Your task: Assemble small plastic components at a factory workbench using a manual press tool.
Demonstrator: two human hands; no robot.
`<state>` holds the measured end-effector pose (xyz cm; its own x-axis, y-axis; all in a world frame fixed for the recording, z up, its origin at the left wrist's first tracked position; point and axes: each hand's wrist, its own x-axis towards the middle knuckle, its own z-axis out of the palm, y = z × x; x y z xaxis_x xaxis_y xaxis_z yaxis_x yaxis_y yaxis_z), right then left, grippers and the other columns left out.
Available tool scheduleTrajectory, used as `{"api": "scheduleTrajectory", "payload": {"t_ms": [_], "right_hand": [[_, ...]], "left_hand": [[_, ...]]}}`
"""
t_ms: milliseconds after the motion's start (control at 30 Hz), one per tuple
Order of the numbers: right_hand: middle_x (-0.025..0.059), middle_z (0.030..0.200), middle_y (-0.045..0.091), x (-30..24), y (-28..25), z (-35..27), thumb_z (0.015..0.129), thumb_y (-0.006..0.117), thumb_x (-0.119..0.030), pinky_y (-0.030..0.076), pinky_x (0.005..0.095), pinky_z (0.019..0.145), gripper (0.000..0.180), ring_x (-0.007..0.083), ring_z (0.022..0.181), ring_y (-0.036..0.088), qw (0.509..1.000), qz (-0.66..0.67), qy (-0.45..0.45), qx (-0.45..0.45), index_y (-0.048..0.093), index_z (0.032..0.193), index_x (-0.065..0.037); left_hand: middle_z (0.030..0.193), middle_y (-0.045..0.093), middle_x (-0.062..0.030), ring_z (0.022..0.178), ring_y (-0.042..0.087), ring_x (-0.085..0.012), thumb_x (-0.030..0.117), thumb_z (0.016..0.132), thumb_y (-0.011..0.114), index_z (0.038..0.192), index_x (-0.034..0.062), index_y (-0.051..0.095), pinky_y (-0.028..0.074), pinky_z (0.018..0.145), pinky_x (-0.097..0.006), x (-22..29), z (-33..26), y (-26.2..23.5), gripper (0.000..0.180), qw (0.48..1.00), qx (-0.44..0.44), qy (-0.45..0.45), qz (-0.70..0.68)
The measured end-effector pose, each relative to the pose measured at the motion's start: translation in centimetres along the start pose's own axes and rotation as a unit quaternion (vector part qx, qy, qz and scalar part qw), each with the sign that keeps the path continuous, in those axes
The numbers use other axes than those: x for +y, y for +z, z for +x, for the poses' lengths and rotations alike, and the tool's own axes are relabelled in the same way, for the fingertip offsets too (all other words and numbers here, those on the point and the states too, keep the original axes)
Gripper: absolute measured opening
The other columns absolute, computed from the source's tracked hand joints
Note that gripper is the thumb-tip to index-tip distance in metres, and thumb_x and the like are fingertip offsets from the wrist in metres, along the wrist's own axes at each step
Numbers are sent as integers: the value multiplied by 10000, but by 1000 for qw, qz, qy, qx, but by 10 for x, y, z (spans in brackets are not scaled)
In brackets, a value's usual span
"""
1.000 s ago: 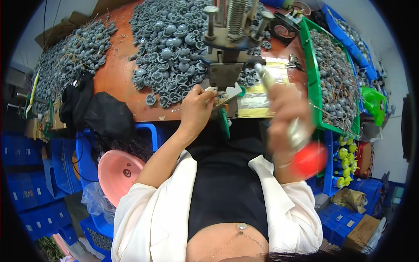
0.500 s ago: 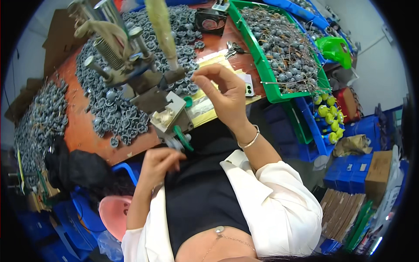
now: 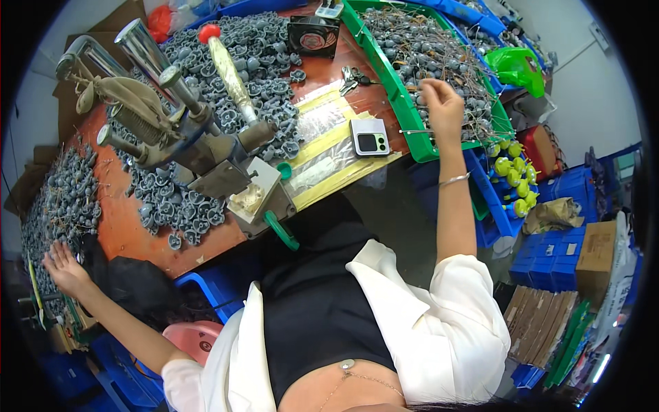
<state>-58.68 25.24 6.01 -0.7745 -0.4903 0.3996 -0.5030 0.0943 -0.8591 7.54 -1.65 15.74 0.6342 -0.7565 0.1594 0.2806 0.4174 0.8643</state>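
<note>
Out at the far left, my left hand [image 3: 66,271] is open, its fingers spread at the near edge of a heap of small grey round parts [image 3: 62,196]. My right hand [image 3: 445,106] is over the green tray [image 3: 419,145] on the right, fingers bent together; whatever they hold, if anything, cannot be made out. That tray is full of grey balls with thin wires [image 3: 439,62]. Between my hands stands a metal hand press [image 3: 199,147], its wrapped lever [image 3: 230,75] topped by a red knob [image 3: 209,33]. A green curved piece [image 3: 281,231] sticks out at the press's base.
Grey cup-shaped parts [image 3: 178,213] cover much of the red table [image 3: 113,220]. A phone [image 3: 369,137] lies on yellow-taped plastic [image 3: 319,172], near keys [image 3: 351,80] and a small black fan [image 3: 313,36]. Yellow-green parts [image 3: 515,175] fill a blue bin at right. A pink seat [image 3: 189,336] is at lower left.
My left hand has gone from beside the press base to the far-left heap. My right hand has left the press lever's area and moved right, over the green tray.
</note>
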Motion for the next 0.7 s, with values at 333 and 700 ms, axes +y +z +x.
{"api": "scheduleTrajectory", "payload": {"t_ms": [333,700], "right_hand": [[168,861,678,44,-28,79,818,633,-354,516,427,707,305,326,821,659,845,-534,12,-1,689,875,-60],[-38,562,456,-24,-79,142,850,614,-172,299,244,451,244,47,478,359,966,98,-119,206,558,631,-79]], "left_hand": [[1059,603,-145,976,577,-337,174,821,657,1083,34,618,464,824,-388,-112,-178,-56,300,619,-383,212,652],[863,616,-96,648,576,-168,58,808,674,1037,-16,616,458,592,-280,-126,-183,-56,247,752,-368,170,520]]}}
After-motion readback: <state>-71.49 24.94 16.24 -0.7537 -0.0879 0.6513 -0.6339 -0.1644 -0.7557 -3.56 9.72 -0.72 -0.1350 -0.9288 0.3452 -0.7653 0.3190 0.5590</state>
